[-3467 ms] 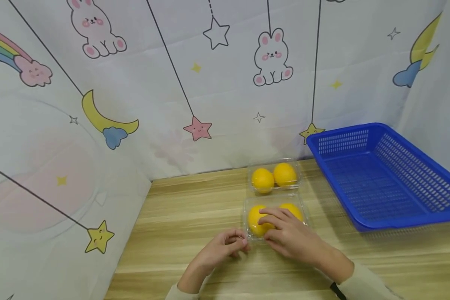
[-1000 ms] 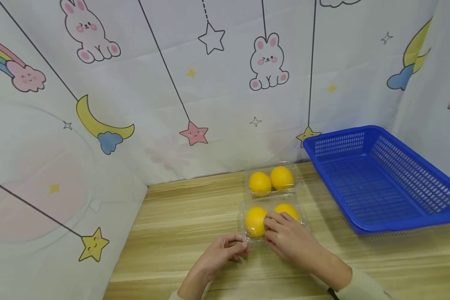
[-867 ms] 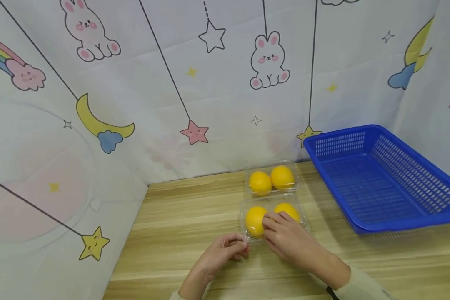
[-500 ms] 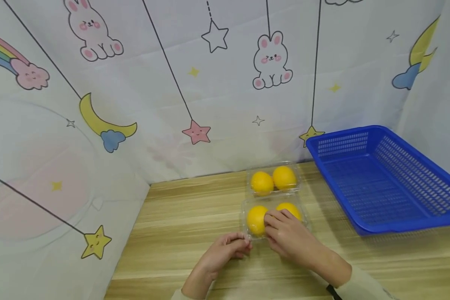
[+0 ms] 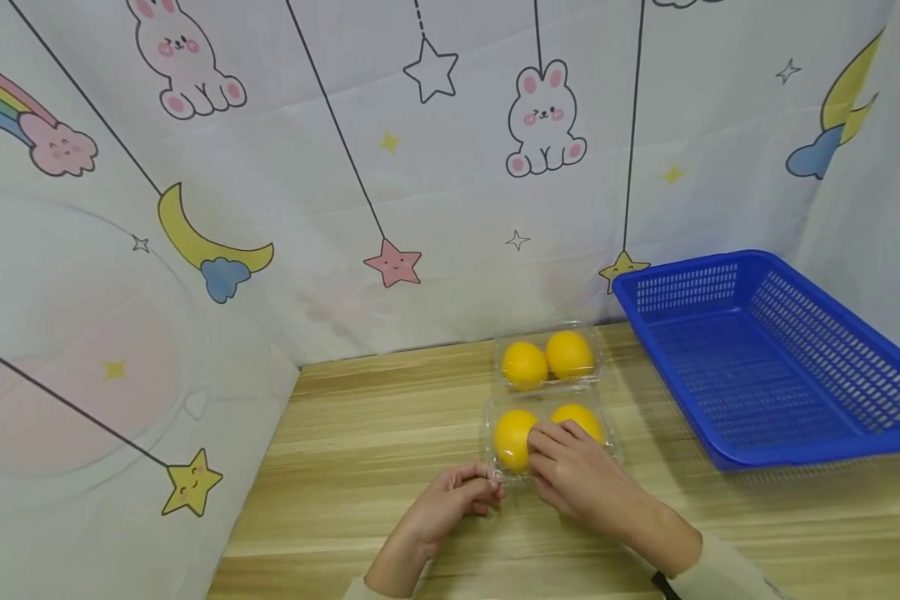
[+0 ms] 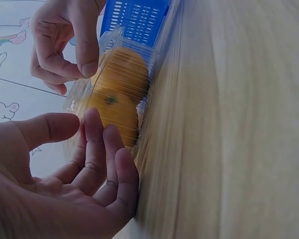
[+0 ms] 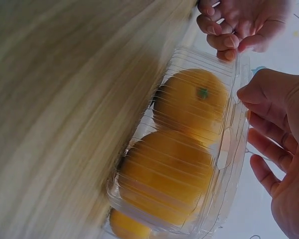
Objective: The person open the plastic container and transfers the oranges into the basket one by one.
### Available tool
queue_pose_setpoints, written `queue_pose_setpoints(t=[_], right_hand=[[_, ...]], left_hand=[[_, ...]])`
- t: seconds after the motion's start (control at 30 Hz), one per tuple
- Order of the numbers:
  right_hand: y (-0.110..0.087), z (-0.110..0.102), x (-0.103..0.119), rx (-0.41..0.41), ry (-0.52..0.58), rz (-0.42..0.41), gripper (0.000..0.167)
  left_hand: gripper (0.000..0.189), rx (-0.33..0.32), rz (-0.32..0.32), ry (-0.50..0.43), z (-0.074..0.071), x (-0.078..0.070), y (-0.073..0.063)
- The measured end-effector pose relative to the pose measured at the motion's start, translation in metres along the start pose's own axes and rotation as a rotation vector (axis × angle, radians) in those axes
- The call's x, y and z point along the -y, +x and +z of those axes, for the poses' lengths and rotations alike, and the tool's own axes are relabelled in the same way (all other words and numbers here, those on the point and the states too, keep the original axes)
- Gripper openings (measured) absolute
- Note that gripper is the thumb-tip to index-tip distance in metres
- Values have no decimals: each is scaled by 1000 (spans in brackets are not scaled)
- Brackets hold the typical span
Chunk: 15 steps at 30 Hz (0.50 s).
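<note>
In the head view a clear plastic clamshell box [image 5: 547, 404] holds two oranges [image 5: 515, 442] side by side. My left hand [image 5: 453, 504] pinches the box's near left corner between thumb and forefinger; the left wrist view shows the fingertips at the rim. Over the front of the box, my right hand [image 5: 581, 475] has its thumb and forefinger at the rim, pinching it, with the other fingers bent. The right wrist view shows the ribbed side of the box [image 7: 164, 194] and a green stem mark on one orange [image 7: 189, 99].
Just behind stands a second clear box [image 5: 506, 335] with two more oranges [image 5: 570, 354]. A blue mesh basket [image 5: 765, 375] sits at the right on the wood-grain table [image 5: 360, 433]. A white cloth [image 5: 450, 192] printed with rabbits and stars hangs behind.
Since the earliest frame my right hand's fingers have drawn back from over the left orange and bent closer together at the front rim. My left hand stays at the corner.
</note>
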State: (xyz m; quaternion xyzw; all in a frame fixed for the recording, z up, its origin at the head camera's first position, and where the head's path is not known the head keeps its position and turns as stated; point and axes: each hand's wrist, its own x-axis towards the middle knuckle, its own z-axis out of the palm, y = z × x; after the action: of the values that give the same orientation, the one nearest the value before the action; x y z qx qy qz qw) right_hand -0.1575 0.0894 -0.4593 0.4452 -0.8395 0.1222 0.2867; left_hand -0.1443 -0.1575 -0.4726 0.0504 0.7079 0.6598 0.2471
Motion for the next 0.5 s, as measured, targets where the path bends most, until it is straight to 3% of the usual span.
queue_pose_setpoints(t=[0.5], right_hand=[[1, 0, 0, -38, 54, 52, 25]], left_hand=[[18, 15, 4, 7, -2, 0, -1]])
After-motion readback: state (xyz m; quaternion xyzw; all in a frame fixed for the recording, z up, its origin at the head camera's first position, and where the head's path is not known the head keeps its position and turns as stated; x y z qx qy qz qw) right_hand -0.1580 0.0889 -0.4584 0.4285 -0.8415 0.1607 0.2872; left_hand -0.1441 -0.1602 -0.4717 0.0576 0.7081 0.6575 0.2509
